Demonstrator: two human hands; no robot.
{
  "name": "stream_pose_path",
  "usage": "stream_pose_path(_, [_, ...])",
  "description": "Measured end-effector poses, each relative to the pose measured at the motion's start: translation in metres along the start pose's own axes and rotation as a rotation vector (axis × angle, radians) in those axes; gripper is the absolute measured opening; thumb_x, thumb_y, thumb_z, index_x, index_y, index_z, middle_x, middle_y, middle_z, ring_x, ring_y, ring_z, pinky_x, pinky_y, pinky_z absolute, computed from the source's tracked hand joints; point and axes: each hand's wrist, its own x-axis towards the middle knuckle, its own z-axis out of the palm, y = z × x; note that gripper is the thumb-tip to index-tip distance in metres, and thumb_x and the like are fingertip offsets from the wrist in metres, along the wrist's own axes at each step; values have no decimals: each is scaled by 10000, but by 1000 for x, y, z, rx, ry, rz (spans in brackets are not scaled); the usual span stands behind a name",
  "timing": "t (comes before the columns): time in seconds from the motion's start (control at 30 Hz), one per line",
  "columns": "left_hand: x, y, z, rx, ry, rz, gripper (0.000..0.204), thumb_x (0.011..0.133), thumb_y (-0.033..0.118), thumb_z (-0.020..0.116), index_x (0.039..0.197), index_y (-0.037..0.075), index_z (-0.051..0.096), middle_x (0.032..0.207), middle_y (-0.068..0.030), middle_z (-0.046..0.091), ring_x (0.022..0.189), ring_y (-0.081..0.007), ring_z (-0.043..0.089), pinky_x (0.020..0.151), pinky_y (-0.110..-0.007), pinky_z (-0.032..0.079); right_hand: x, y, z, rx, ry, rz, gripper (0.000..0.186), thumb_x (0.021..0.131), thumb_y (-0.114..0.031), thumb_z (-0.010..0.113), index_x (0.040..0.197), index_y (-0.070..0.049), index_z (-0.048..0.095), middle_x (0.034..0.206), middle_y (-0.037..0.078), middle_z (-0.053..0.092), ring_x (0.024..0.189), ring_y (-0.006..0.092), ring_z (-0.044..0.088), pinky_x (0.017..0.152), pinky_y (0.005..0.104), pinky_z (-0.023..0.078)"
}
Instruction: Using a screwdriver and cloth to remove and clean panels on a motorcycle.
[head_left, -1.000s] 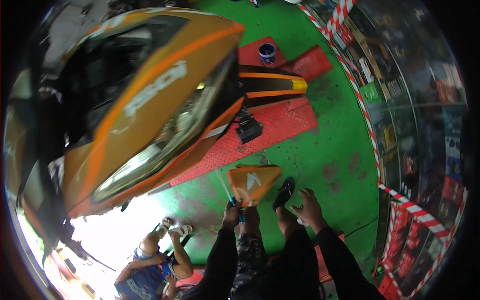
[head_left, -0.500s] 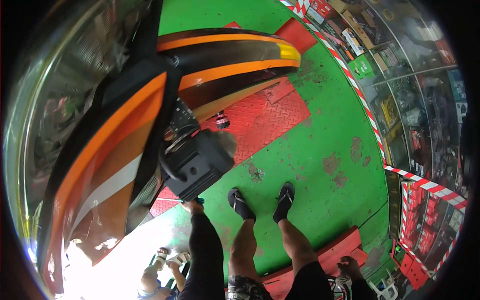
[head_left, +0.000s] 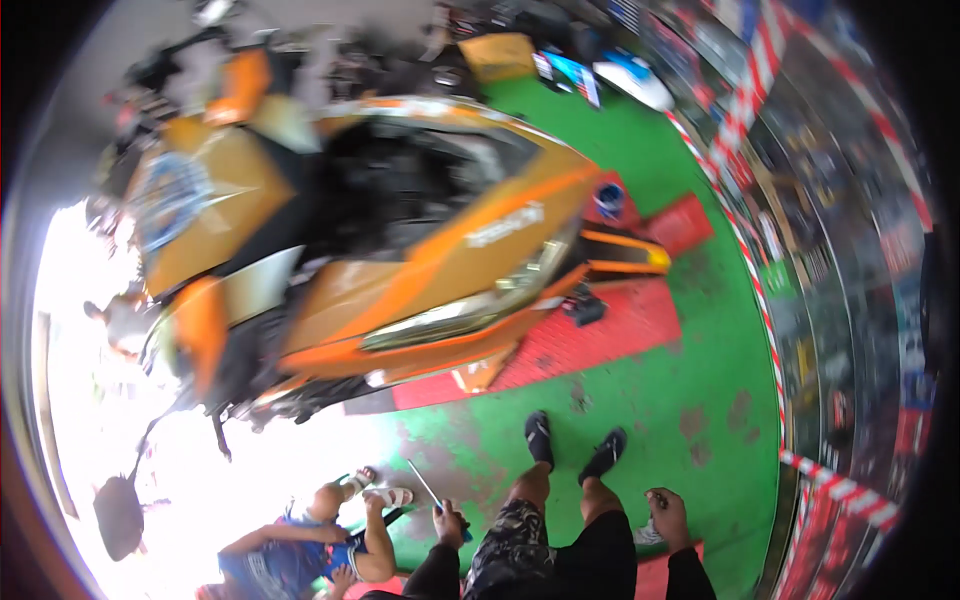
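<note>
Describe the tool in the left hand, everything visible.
The tool is a thin, straight, pale rod that looks like metal, with a small blue part at the held end, possibly a handle. The left hand grips it at that lower end, fingers closed around it. The shaft points up and to the left, away from the person, over the worn green floor. Its free tip touches nothing visible. It is too small and blurred to tell the tip shape or the kind of tool.

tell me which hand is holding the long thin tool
The left hand: it is closed around a long thin tool that angles up to the left. The right hand holds nothing visible.
</note>
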Motion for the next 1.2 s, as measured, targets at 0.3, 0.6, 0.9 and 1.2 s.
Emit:
stream_pose_path(0.3, [-82, 109, -50, -348, -176, 447, 463, 1018, 412, 508, 757, 31, 539, 628, -70, 546, 572, -195, 549, 599, -350, 481, 10, -251, 22, 89, -304, -350, 158, 949, -131, 631, 987, 15, 675, 779, 67, 662, 665, 118, 614, 603, 281, 491])
stream_pose_path(0.6, [-61, 322, -31, -296, -358, 734, 266, 1033, 210, 480, 1250, 58, 506, 805, -25, 592, 644, -78, 554, 579, -227, 440, -17, -530, 97, 59, 27, -1034, 195, 948, -120, 627, 1074, 25, 655, 894, 83, 695, 854, 156, 661, 741, 308, 510])
stream_pose_path(0.9, [-53, 510, -33, -245, -1126, 733, 498, 1025, 475, 469, 1014, 10, 648, 671, 23, 532, 518, -36, 402, 483, -199, 311, 29, -630, 155, -306, 216, -779, 318, 948, -176, 575, 1183, 30, 635, 1101, 203, 695, 1049, 302, 667, 889, 358, 495])
stream_pose_path(1.2, [-82, 567, -74, 280, -1856, 635, 568, 894, 258, 727, 1334, 22, 458, 740, -5, 583, 575, -51, 494, 469, -185, 307, 54, -626, 145, -358, 185, -602, 347, 913, -156, 605, 1201, 35, 625, 1142, 198, 695, 1059, 261, 661, 893, 367, 495])
